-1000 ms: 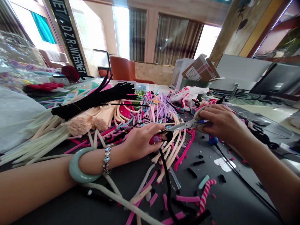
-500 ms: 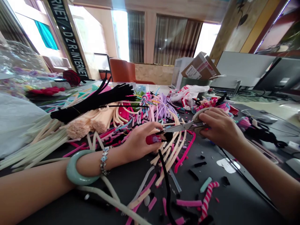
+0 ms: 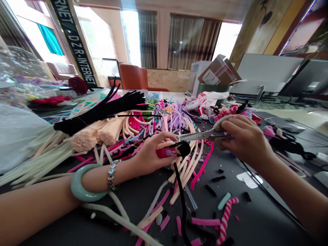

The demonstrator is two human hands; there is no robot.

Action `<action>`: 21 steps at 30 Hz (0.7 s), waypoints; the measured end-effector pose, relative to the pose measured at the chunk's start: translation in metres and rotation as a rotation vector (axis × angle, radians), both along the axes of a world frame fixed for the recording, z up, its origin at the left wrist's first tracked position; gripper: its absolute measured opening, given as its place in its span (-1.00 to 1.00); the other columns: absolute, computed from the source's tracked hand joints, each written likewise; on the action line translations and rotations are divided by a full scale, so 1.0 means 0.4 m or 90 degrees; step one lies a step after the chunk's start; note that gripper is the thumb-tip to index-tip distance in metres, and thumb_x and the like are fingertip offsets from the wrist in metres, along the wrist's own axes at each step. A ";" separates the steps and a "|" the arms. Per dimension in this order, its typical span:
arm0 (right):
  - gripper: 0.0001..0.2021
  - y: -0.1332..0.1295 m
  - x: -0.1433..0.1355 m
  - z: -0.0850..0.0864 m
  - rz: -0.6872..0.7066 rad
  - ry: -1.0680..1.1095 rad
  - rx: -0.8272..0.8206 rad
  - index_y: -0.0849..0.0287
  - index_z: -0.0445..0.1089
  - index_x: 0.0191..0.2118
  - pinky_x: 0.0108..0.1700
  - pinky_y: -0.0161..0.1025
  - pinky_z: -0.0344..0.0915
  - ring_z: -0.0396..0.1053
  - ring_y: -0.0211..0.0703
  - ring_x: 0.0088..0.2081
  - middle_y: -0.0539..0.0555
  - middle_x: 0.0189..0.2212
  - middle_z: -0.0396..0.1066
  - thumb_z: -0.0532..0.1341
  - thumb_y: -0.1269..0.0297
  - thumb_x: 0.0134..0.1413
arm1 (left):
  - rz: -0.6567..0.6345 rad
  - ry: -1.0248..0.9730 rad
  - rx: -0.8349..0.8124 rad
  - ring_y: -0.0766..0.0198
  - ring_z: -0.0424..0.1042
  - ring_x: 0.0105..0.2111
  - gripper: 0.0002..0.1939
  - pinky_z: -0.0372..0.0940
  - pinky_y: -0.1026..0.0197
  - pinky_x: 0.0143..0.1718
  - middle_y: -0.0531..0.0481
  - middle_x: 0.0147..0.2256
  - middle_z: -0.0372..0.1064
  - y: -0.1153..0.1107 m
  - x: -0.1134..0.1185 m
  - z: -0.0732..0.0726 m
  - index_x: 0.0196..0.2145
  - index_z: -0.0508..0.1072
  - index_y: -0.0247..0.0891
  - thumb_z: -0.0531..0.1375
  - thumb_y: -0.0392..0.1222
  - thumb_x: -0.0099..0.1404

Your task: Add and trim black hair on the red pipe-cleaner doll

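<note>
My left hand (image 3: pixel 151 153) is closed around a small figure made of fuzzy stems (image 3: pixel 167 152), pink with a black round end that points right. In my right hand (image 3: pixel 243 136) is a pair of scissors (image 3: pixel 197 135), its fingers through the handles. The blades reach left to the top of the figure, close to my left fingertips; whether they touch it is hard to tell. A black stem (image 3: pixel 181 201) hangs down below the figure toward the table's front. Cream stems (image 3: pixel 188 167) lie just behind and to the right of it.
Bundles of black stems (image 3: pixel 99 111) and peach stems (image 3: pixel 94 135) lie at the left. Purple stems (image 3: pixel 179 114) and a plastic bag (image 3: pixel 206 102) are farther back. Cut scraps and a striped pink twist (image 3: pixel 227 218) litter the dark table. Monitors (image 3: pixel 266 73) stand at the right.
My right hand has shifted slightly right with the scissors. The figure in my left hand has turned a little, and its black end shows more fully.
</note>
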State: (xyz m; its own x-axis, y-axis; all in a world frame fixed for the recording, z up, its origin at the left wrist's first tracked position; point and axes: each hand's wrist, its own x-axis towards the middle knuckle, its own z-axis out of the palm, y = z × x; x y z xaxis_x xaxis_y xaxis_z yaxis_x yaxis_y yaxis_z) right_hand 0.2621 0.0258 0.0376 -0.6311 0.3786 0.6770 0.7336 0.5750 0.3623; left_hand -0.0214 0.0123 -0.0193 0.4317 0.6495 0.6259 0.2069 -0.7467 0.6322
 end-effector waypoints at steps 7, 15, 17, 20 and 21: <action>-0.81 0.001 0.002 -0.003 -0.008 0.018 -0.037 0.10 0.19 -0.35 -0.08 0.04 0.32 0.36 0.10 -0.24 0.15 -0.40 0.37 0.19 0.50 -0.04 | -0.034 -0.011 -0.021 0.27 0.41 -0.07 -0.62 0.33 0.09 0.09 -0.04 -0.12 0.37 0.001 0.002 0.001 -0.07 0.30 -0.21 0.28 -0.25 0.17; -0.82 0.002 0.000 -0.004 -0.017 0.029 -0.054 0.08 0.19 -0.33 -0.05 0.05 0.32 0.37 0.10 -0.20 0.14 -0.37 0.39 0.19 0.48 -0.01 | -0.072 -0.032 -0.035 0.29 0.43 -0.08 -0.63 0.33 0.09 0.10 -0.04 -0.12 0.39 -0.007 0.006 0.010 -0.08 0.31 -0.21 0.29 -0.29 0.16; -0.83 0.004 0.001 -0.005 -0.017 0.031 -0.050 0.10 0.21 -0.33 -0.06 0.04 0.32 0.37 0.09 -0.22 0.16 -0.37 0.40 0.19 0.49 -0.02 | -0.067 -0.032 -0.038 0.28 0.43 -0.08 -0.63 0.34 0.09 0.09 -0.04 -0.12 0.39 -0.008 0.005 0.011 -0.08 0.31 -0.21 0.29 -0.29 0.16; -0.85 0.008 0.003 -0.007 -0.007 0.038 -0.036 0.12 0.25 -0.33 -0.07 0.03 0.33 0.38 0.09 -0.22 0.16 -0.38 0.41 0.20 0.48 -0.03 | -0.058 -0.028 -0.041 0.25 0.43 -0.08 -0.63 0.36 0.08 0.07 -0.06 -0.12 0.40 -0.007 0.005 0.013 -0.09 0.32 -0.22 0.29 -0.27 0.15; -0.86 0.010 0.003 -0.008 0.000 0.041 -0.028 0.12 0.26 -0.33 -0.08 0.04 0.33 0.38 0.10 -0.22 0.16 -0.38 0.41 0.21 0.46 -0.03 | -0.058 -0.028 -0.041 0.25 0.43 -0.08 -0.63 0.36 0.08 0.07 -0.07 -0.13 0.40 -0.007 0.006 0.013 -0.09 0.32 -0.22 0.30 -0.27 0.15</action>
